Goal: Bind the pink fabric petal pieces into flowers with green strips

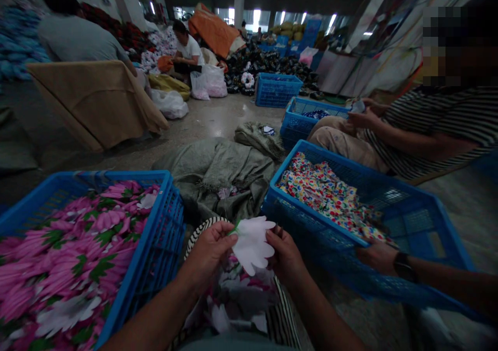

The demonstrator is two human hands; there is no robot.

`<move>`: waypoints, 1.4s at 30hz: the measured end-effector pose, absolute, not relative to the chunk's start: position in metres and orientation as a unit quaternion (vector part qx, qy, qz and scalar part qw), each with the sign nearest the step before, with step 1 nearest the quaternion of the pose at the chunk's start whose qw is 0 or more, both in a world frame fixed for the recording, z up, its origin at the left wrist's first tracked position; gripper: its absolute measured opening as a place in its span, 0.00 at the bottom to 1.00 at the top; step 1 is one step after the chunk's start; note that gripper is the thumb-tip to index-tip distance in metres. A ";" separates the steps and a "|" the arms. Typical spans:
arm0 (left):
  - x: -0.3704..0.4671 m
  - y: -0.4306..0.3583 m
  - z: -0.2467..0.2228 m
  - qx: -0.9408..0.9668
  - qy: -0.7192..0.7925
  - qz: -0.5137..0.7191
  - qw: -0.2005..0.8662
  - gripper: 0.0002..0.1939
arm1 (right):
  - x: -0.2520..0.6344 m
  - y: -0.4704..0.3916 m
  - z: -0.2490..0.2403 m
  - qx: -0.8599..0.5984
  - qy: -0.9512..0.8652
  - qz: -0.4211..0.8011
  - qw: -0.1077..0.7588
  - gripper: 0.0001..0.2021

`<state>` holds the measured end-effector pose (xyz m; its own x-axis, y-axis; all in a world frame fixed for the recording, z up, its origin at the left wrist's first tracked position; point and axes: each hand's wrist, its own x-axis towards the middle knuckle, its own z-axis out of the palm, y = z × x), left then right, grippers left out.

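2 hands hold 1 white fabric flower piece [252, 246] over the lap: the left hand [213, 250] pinches its green end [234, 228] between thumb and fingers, and the right hand [285, 250] has its fingers closed at the petal edge.

4 blue crates stand on the floor around the workplace. The crate at left [168, 206] and the crate at right [311, 213] flank the forearms, their rims well apart; a crumpled grey-green sack [218, 164] fills the space ahead, and floor [218, 117] stretches beyond it.

The left crate is heaped with pink fabric flowers [78, 237] with green parts, some white among them. The right crate has multicoloured printed cloth pieces [330, 195] at its far end; 1 other person's hand [375, 257] rests at its near rim. The third crate [298, 125] holds dark-blue printed cloth [316, 114]; the fourth crate's [278, 90] contents cannot be told. Below the hands, white and pink petals [241, 299] lie on striped cloth [286, 314].
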<state>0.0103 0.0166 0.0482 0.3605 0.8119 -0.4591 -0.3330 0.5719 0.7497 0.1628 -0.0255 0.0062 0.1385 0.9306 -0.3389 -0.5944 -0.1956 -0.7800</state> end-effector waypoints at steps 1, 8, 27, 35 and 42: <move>0.010 0.017 0.047 0.281 0.430 0.369 0.774 0.12 | 0.162 -0.026 0.006 -0.448 -0.187 0.627 0.609 0.17; 0.005 0.018 0.020 0.424 0.508 0.361 0.657 0.19 | 0.147 -0.024 0.007 -0.422 -0.187 0.612 0.642 0.19; 0.013 0.008 0.018 0.438 0.471 0.244 0.726 0.15 | 0.138 -0.014 -0.006 -0.447 -0.221 0.663 0.559 0.16; 0.023 0.004 0.018 0.346 0.420 0.311 0.779 0.09 | 0.147 -0.023 -0.006 -0.421 -0.267 0.638 0.586 0.14; 0.023 -0.002 0.020 0.297 0.397 0.344 0.798 0.09 | 0.148 -0.023 -0.006 -0.395 -0.263 0.651 0.592 0.13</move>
<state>0.0234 -0.0021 0.0199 0.4493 0.7838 -0.4288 -0.3125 0.5875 0.7465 0.1475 -0.0233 -0.0060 0.0129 0.9790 -0.2036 -0.5628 -0.1612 -0.8107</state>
